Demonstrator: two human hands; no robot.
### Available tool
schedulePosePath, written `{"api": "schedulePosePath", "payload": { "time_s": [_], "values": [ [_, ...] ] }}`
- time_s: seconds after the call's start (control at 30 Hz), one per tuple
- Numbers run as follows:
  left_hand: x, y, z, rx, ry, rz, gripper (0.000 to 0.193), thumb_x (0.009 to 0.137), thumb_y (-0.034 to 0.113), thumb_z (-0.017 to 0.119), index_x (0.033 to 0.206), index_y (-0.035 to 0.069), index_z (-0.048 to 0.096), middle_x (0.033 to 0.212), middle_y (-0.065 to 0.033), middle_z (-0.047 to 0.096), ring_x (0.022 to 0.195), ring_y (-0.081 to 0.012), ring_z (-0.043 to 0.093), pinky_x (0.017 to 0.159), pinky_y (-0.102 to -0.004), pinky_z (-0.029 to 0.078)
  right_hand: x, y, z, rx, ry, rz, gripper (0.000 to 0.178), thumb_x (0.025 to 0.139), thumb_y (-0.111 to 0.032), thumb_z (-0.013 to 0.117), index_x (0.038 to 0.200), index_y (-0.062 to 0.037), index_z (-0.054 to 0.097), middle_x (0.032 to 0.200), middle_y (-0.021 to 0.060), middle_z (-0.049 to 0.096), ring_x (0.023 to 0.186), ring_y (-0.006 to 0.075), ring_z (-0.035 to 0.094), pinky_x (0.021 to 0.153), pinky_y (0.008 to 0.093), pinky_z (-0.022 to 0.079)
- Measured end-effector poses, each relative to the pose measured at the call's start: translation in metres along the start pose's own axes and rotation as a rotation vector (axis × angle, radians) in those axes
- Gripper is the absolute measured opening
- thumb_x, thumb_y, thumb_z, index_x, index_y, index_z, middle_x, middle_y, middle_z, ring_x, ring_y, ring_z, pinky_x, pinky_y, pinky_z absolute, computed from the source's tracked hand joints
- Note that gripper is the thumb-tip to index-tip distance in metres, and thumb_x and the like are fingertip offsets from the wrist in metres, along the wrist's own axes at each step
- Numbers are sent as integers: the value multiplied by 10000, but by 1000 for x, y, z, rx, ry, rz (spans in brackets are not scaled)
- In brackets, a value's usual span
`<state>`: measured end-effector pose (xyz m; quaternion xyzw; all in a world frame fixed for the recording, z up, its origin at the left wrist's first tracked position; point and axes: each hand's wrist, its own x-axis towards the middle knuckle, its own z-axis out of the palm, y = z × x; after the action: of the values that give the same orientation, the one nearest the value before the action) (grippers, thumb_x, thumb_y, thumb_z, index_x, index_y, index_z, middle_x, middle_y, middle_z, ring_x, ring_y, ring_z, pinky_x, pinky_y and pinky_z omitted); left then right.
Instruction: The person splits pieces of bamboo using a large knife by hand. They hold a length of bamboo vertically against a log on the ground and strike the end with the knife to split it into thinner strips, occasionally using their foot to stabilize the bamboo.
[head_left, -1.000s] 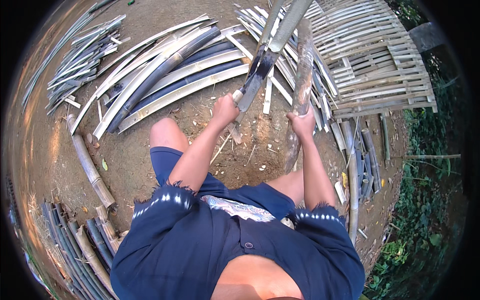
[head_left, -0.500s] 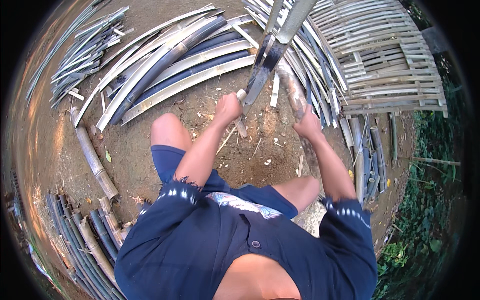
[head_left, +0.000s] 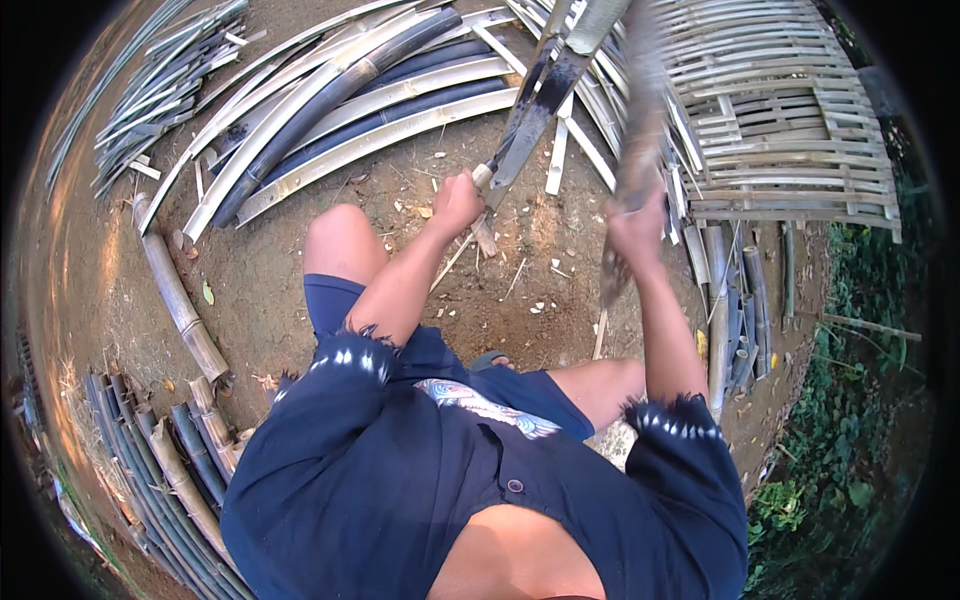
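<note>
My left hand (head_left: pixel 458 203) is closed round the pale handle of a knife (head_left: pixel 483 176). From the handle, its dark blade runs up along a split bamboo pole (head_left: pixel 552 92); how deep it sits in the split I cannot tell. The pole slants away toward the top edge, its near end just above a small wood block (head_left: pixel 485 238) on the ground. My right hand (head_left: pixel 637 228) grips a thick, rough wooden stick (head_left: pixel 640 150), raised and smeared by motion at its far end, apart from the knife.
Long split bamboo halves (head_left: pixel 390 122) lie ahead on the left, with thin strips (head_left: pixel 165 90) beyond. A slatted bamboo panel (head_left: pixel 790 130) is at far right. Cut bamboo poles stand or lie at lower left (head_left: pixel 185 470) and right (head_left: pixel 740 300). Green plants (head_left: pixel 870 400) line the right edge.
My right hand has lifted the wooden stick and swung it more upright, its lower end now off the ground. My left hand keeps hold of the knife in nearly the same place.
</note>
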<state>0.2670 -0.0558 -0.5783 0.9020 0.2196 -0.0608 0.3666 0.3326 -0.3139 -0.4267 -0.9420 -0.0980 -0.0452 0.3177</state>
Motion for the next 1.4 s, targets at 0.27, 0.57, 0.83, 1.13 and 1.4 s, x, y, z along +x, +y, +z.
{"api": "schedulePosePath", "payload": {
  "time_s": [0.27, 0.57, 0.83, 1.13, 1.4],
  "values": [
    [13, -3, 11, 70, -55, -18, 328, 801, 112, 723, 1111, 5, 708, 1122, -243, 709, 1068, -390, 691, 877, -471, 573, -24, 86, 84, -283, -374, 255, 875, 709, -219, 801, 1447, -40, 366, 1166, 305, 666, 1148, 460, 629, 975, 484, 510],
    [-28, -2, 38, 64, -76, 140, 376, 803, 166, 744, 1096, -28, 610, 996, -284, 707, 970, -443, 697, 851, -510, 568, -19, 107, 72, 189, 0, 292, 837, 842, -388, 781, 1468, 13, 397, 1269, 268, 635, 1211, 352, 618, 1051, 433, 465],
    [-16, -24, 21, -89, -26, 100, 463, 785, 185, 768, 1151, -40, 597, 991, -294, 701, 966, -443, 692, 844, -502, 564, 131, -222, -178, 534, 481, -527, 1027, 877, -735, 571, 1483, 70, 372, 1351, 258, 587, 1321, 327, 538, 1100, 449, 432],
    [-47, -35, 7, 83, -71, 145, 555, 831, 238, 736, 1267, -21, 509, 987, -290, 693, 931, -457, 685, 818, -520, 559, 158, -313, -147, 852, 140, -667, 535, 937, -493, 691, 1117, 6, 628, 855, 94, 717, 768, 160, 713, 749, 318, 592],
    [-23, 60, -129, -496, 532, 435, 724, 1012, 626, 399, 1228, -45, 563, 1181, -224, 596, 1147, -337, 575, 1017, -453, 424, 115, -296, -160, 1222, 36, -643, 388, 1003, -394, 636, 995, -7, 607, 702, 29, 567, 554, 88, 524, 500, 244, 437]
  ]
}}
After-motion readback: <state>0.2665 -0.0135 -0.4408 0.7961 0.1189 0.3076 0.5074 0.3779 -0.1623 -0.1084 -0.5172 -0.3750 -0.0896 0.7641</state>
